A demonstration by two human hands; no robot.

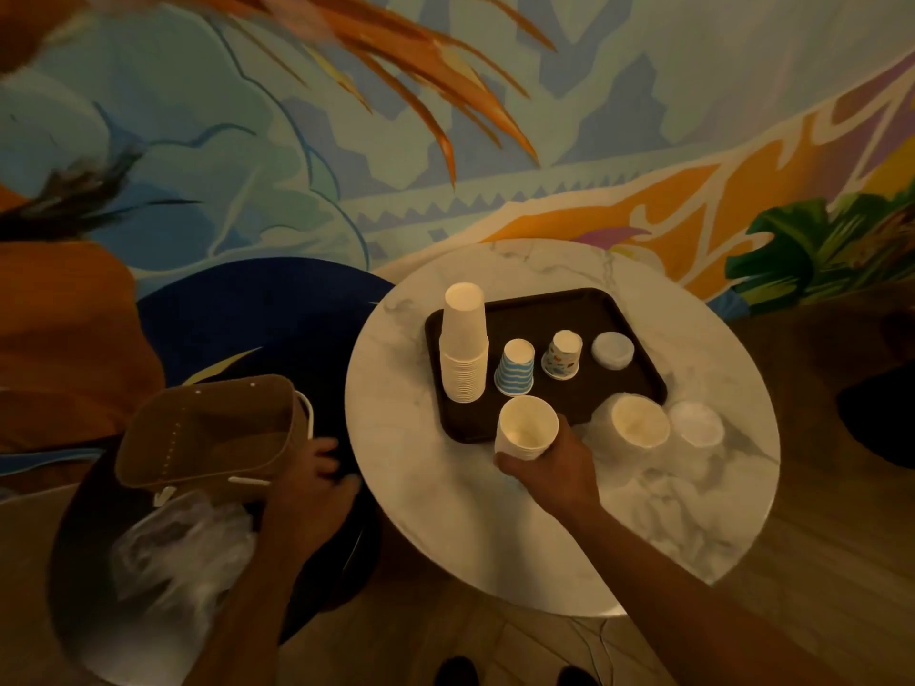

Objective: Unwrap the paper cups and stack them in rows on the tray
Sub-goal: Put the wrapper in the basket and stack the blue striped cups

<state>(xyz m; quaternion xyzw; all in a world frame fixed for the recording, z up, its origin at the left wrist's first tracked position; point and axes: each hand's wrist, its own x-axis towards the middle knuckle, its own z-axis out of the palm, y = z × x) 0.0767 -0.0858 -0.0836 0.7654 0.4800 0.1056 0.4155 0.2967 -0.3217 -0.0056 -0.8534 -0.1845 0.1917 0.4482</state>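
A dark tray [569, 309] lies on a round marble table [445, 512]. On the tray stand a tall upside-down stack of white cups [463, 346], a blue striped cup [515, 368], a patterned cup [563, 355] and a wrapped pack of lids [613, 351]. My right hand [549, 467] grips a short stack of white cups [525, 428], mouth up, at the tray's near edge. A wrapped sleeve of cups [636, 428] lies on the table to the right. My left hand [312, 487] reaches toward the brown bag [213, 433], fingers loosely spread, holding nothing.
A second wrapped pack [695, 424] sits on the table by the sleeve. Crumpled clear plastic [178, 552] lies beside the brown bag on a dark stool at the left. A painted wall stands behind. My shoes [458, 673] show on the wooden floor below.
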